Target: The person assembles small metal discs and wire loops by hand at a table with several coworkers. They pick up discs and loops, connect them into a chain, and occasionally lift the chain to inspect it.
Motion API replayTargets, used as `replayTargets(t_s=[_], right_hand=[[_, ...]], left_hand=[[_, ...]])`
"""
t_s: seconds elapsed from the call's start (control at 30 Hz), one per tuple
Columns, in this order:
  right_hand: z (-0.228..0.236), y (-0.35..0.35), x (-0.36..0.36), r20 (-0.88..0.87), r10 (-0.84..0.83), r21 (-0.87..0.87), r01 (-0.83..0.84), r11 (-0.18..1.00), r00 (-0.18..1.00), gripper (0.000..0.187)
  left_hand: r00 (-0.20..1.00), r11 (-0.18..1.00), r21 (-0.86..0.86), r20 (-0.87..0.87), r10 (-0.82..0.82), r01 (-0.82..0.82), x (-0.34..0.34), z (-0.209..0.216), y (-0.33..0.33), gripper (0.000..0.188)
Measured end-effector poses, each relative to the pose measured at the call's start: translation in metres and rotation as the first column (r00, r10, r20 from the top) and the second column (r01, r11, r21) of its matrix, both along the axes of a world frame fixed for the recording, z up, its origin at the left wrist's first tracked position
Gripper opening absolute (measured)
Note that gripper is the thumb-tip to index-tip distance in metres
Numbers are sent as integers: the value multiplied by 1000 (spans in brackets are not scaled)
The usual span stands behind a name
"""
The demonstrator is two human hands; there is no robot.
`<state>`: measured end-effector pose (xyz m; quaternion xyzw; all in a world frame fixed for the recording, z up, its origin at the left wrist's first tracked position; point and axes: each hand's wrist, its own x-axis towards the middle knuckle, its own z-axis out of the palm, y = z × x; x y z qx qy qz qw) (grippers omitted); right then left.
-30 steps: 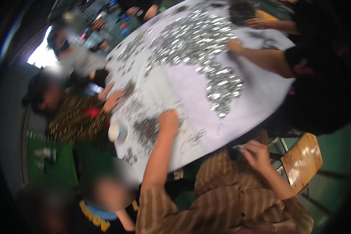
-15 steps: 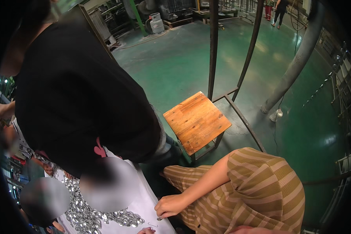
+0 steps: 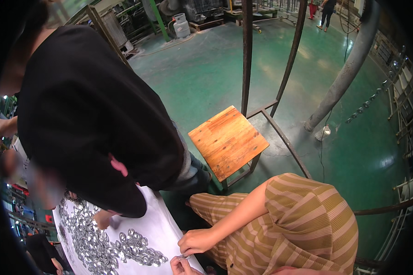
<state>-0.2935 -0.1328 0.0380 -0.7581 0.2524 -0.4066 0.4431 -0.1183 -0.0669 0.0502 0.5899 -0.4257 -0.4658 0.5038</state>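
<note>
The left hand (image 3: 182, 266), lower and apart from its partner half a second ago, now meets the right hand (image 3: 197, 240) at a small silvery piece (image 3: 182, 256), low and just left of centre in the frame; the right fingertips pinch together on it; whether the left ones grip it, I cannot tell; its long axis and pointing are too small to read; shiny oval metal discs (image 3: 96, 247) spread at lower left.

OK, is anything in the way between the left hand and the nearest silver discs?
Nothing visible: only white tabletop shows between the left hand and the nearest silver discs. A co-worker's black sleeve is farther off, outside that gap.
</note>
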Motion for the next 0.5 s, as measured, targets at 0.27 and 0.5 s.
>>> replayTargets(t_s=[0.27,0.5], right_hand=[[-15,-7,-5,-59,-57,-130,49,990,997,14],[6,-13,2,-101,-52,-158,36,987,994,7]], left_hand=[[965,978,-56,-184,186,-199,-29,-8,-4,8],[923,982,-66,-358,140,-175,-22,-15,-2,10]])
